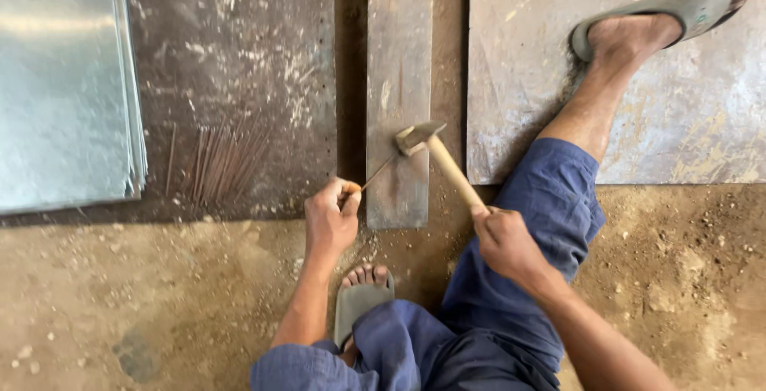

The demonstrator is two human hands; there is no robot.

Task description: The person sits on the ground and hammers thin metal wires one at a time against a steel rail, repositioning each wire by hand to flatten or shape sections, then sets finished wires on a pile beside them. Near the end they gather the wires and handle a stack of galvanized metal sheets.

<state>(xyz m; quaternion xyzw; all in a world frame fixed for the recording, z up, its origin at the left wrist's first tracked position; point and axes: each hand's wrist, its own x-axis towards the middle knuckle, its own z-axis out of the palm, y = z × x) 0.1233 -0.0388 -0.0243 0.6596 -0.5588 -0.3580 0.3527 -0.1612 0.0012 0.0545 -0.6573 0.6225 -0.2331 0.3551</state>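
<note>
My right hand (504, 241) grips the wooden handle of a hammer (435, 152). Its metal head sits over a long narrow metal bar (399, 64) lying on the ground. My left hand (331, 215) pinches one end of a thin metal rod (377, 174). The rod slants up to the right, and its far tip lies on the bar under the hammer head. I sit on the ground in blue trousers, legs on either side of the bar.
A bundle of thin rods (223, 163) lies on a dark metal plate (239, 56) left of the bar. Stacked shiny metal sheets (64, 80) sit at far left. A grey plate (678, 104) lies at right under my sandalled foot (662, 20). Dirt floor in front.
</note>
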